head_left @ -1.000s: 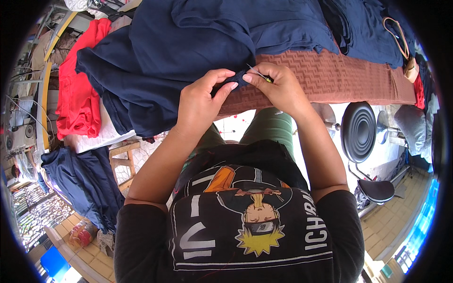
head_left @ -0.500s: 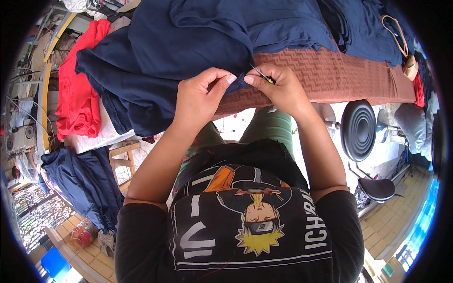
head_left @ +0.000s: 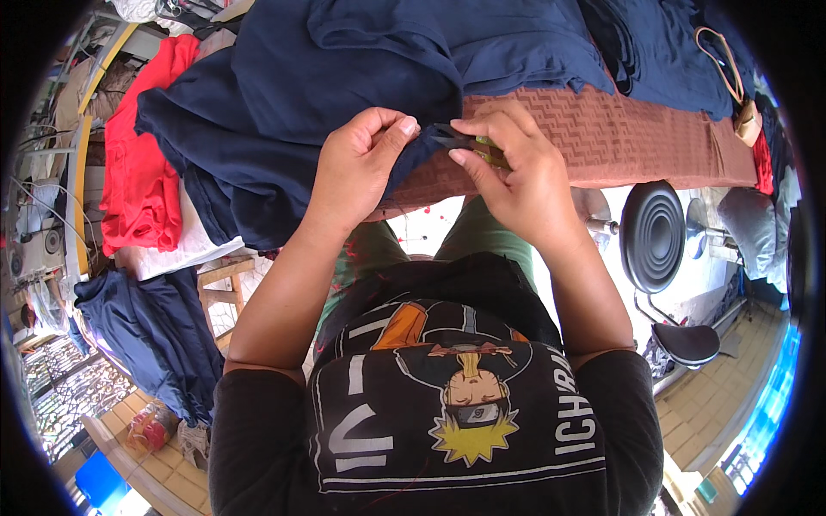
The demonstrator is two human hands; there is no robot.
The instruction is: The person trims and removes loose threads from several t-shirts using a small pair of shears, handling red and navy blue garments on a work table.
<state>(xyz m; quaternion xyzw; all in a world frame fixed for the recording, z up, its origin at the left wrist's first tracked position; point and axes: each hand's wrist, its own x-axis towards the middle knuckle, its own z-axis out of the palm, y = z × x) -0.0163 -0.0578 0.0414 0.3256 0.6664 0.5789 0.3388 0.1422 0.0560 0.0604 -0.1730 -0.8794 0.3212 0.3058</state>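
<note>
A large navy cloth [head_left: 344, 77] is spread over the ironing surface, its near edge hanging toward my lap. My left hand [head_left: 366, 163] is closed in a pinch beside that edge; what lies between thumb and finger is too small to make out. In my right hand [head_left: 520, 168] is a pair of thread snips [head_left: 490, 153] with dark blades and a yellow-green part. The blades point left, against the cloth edge and close to the left fingertips.
Brown patterned fabric covers the long padded table [head_left: 585, 129]. More navy garments [head_left: 671, 60] lie at far right, and a red garment [head_left: 146, 163] hangs at left. Below it, navy cloth [head_left: 155, 335] drapes near a wooden stool [head_left: 225, 288]. A round black ribbed disc [head_left: 654, 236] stands at right.
The snips have swung round in my right hand, from tucked along the fingers to blades pointing left at the cloth edge. My left hand has shifted slightly up and left, still pinched.
</note>
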